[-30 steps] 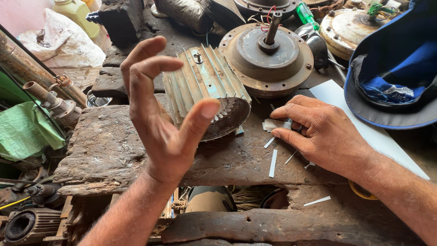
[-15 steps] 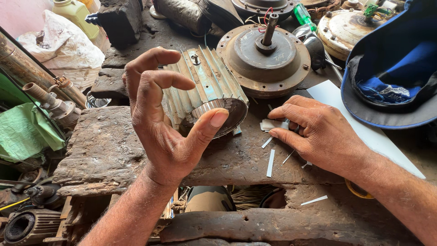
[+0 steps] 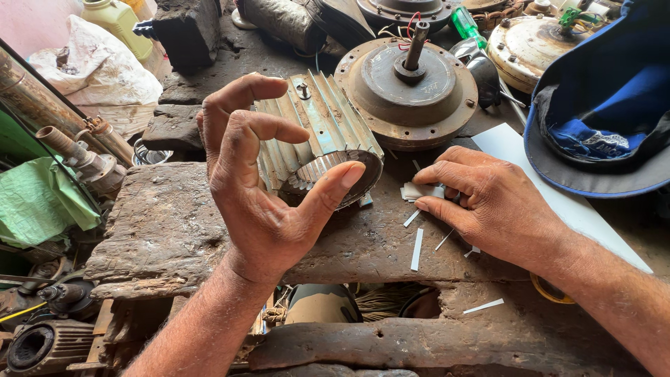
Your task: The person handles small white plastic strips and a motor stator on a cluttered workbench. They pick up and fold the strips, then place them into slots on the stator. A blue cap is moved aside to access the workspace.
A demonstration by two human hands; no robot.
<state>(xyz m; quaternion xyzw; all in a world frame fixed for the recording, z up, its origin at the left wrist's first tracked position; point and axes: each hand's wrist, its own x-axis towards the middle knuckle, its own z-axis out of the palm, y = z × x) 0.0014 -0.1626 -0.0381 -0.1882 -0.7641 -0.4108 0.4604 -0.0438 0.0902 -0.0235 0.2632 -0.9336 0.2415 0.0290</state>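
Observation:
My left hand (image 3: 262, 192) is raised above the wooden bench (image 3: 167, 230), palm toward me, fingers curled apart and holding nothing. Behind it lies a finned metal motor housing (image 3: 324, 136) on its side, open end facing me. My right hand (image 3: 488, 206) rests on the bench to the right, fingertips pinching a small stack of white paper pieces (image 3: 417, 191). Thin white paper strips (image 3: 417, 249) lie loose on the wood just under that hand.
A round motor end plate with a shaft (image 3: 408, 91) stands behind the housing. A blue cap (image 3: 600, 112) lies upside down at the right on a white sheet (image 3: 558, 199). Pipes (image 3: 77, 157), a white bag (image 3: 98, 70) and green cloth (image 3: 35, 202) crowd the left.
My left hand has curled its fingers further in front of the housing and shifted a little right. My right hand stays on the paper pieces.

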